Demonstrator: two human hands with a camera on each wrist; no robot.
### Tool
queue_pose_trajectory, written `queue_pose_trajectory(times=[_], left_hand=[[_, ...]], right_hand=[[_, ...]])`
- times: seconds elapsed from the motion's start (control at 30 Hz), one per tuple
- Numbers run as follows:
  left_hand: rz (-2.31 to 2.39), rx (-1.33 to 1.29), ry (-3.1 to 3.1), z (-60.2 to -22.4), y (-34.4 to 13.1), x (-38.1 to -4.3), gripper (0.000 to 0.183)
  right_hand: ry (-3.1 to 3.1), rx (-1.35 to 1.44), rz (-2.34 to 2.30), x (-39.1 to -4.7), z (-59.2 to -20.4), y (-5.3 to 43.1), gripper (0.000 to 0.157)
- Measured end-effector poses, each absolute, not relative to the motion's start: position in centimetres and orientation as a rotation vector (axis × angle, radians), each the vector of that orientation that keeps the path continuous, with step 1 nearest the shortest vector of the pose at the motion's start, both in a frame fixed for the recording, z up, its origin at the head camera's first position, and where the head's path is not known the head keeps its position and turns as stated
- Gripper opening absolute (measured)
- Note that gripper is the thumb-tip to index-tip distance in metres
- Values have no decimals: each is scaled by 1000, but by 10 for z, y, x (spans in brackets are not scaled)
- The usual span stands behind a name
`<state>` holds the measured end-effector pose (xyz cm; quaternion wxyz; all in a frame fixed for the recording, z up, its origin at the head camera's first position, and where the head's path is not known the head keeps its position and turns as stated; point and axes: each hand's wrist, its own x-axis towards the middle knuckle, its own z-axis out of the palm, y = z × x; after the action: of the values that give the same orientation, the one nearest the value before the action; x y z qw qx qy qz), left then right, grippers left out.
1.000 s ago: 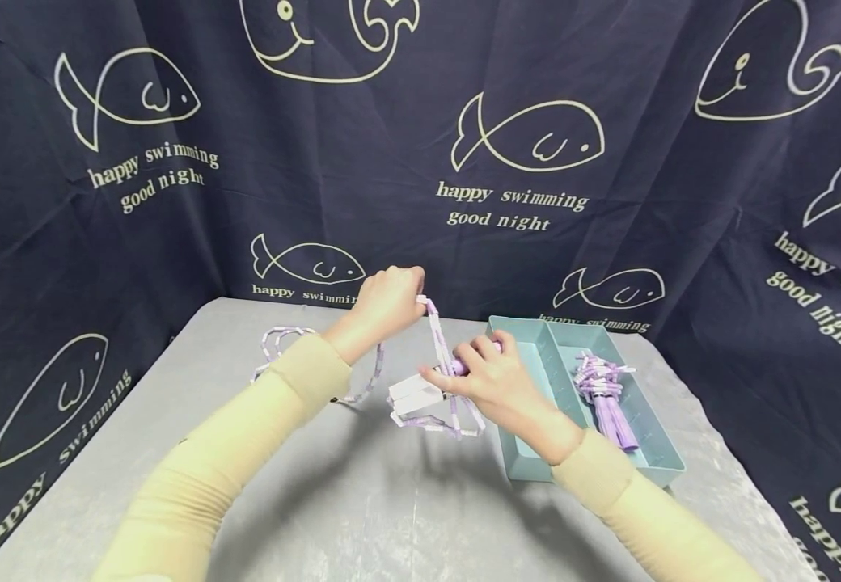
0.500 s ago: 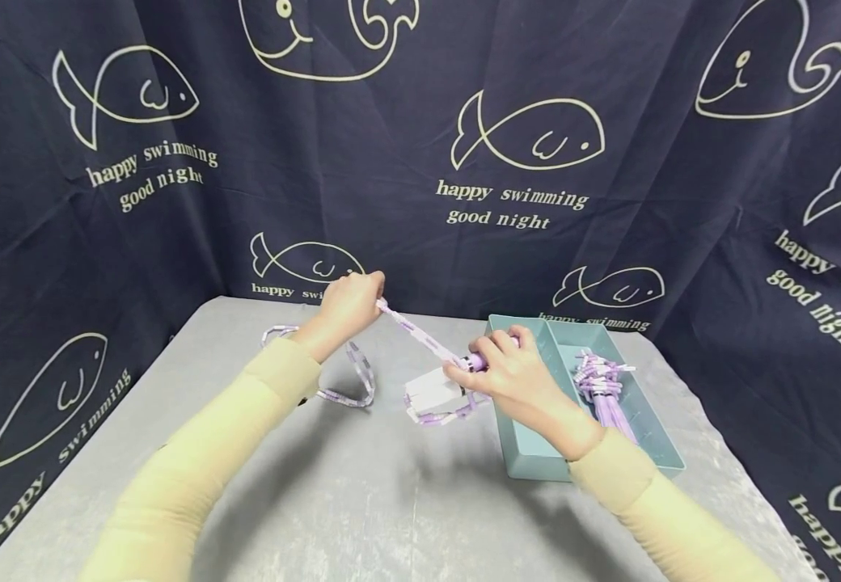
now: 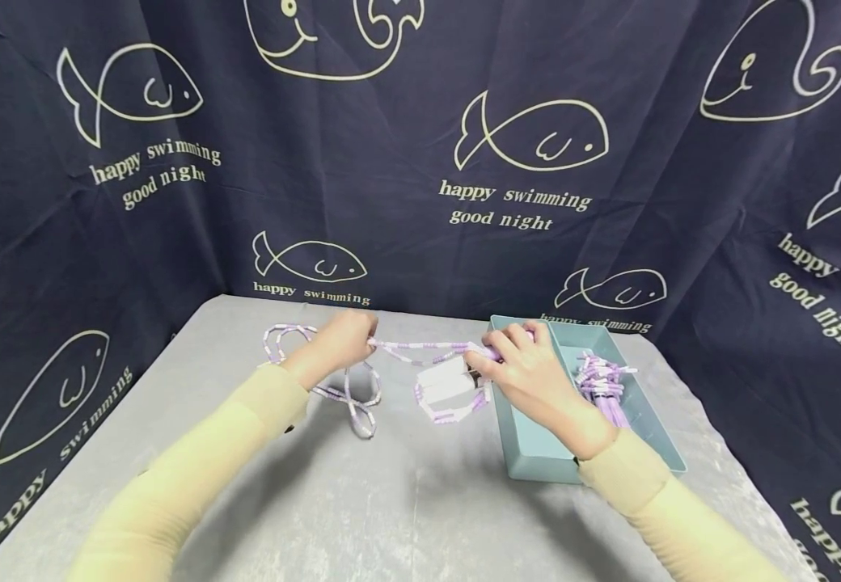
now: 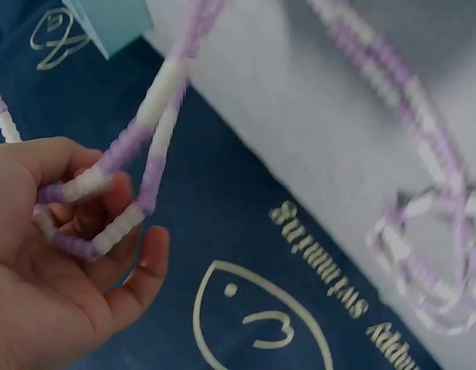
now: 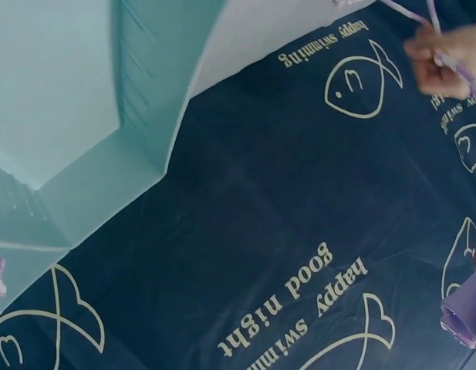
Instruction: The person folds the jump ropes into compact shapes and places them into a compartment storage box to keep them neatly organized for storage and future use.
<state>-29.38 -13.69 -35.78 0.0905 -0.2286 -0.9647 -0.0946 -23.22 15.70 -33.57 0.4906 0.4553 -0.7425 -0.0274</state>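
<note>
Ctr. frame, we note L hand (image 3: 344,335) now lower, gripping beaded rope (image 4: 162,91), drawn approx. level to R hand (image 3: 524,368) gripping purple handle (image 5: 465,304).

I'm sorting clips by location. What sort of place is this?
Probably a curtained-off work corner: dark fish-print curtains hang behind and beside a gray table, which holds a divided tray. The room beyond is hidden.

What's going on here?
A person's left hand grips a loop of purple-and-white beaded rope, which runs across to the right hand, holding a purple cylindrical handle. More beaded rope lies on the grey table, and a bundled purple-and-white rope sits in the right compartment of a teal divided tray.
</note>
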Motion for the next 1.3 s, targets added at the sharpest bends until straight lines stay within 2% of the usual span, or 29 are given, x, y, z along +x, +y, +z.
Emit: queue_pose_trajectory(times=[0.3, 0.6, 0.8, 1.07, 1.3], left_hand=[[-230, -862, -2888, -386, -117, -266, 14], [-443, -943, -2818, -393, -83, -250, 55], [-343, -970, -2761, -400, -71, -247, 30], [-6, -1037, -2627, -409, -74, -231, 10], [231, -966, -2381, -401, -75, -210, 13]], right_hand=[[-1775, 1084, -15, -233, -325, 156, 25], [-1797, 1077, -25, -233, -322, 152, 21], [-1832, 1018, 0, -233, -320, 153, 24], [-1898, 805, 30, -236, -322, 158, 25], [-1996, 620, -46, -240, -332, 161, 22]])
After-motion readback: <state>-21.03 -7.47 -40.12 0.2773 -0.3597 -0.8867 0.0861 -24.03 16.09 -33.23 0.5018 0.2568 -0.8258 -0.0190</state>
